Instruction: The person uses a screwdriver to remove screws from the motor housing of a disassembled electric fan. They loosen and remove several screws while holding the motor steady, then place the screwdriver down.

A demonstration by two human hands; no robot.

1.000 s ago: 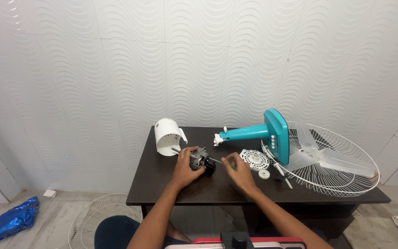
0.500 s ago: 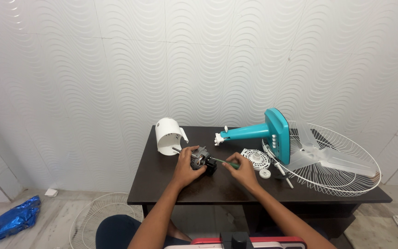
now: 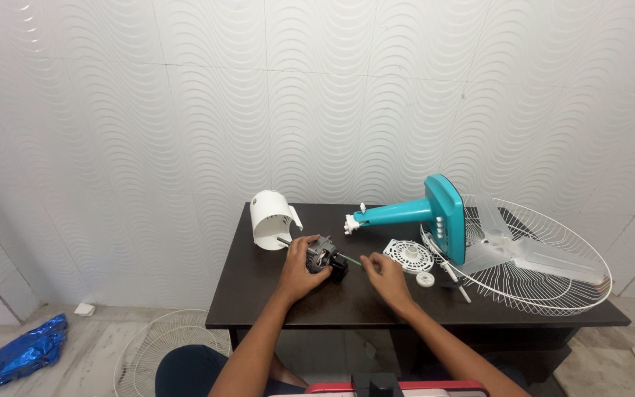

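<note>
A small grey and black fan motor point(image 3: 324, 257) lies near the middle of the dark table point(image 3: 259, 294), and my left hand point(image 3: 299, 269) grips it from the left. Its thin metal shaft pokes out toward the upper left. My right hand point(image 3: 384, 276) sits just right of the motor, its fingers pinched on a thin screwdriver point(image 3: 350, 259) whose tip points at the motor. A white curved motor cover point(image 3: 270, 218) stands behind my left hand.
A teal fan base and stand point(image 3: 420, 215) lies on its side at the back right, against a white wire fan guard point(image 3: 545, 265) with clear blades. A white round vented plate point(image 3: 409, 256) and small white cap point(image 3: 425, 279) lie nearby. Another guard point(image 3: 157, 353) rests on the floor.
My right hand has shifted slightly left and nearer to the motor with the screwdriver. My left hand has stayed on the motor.
</note>
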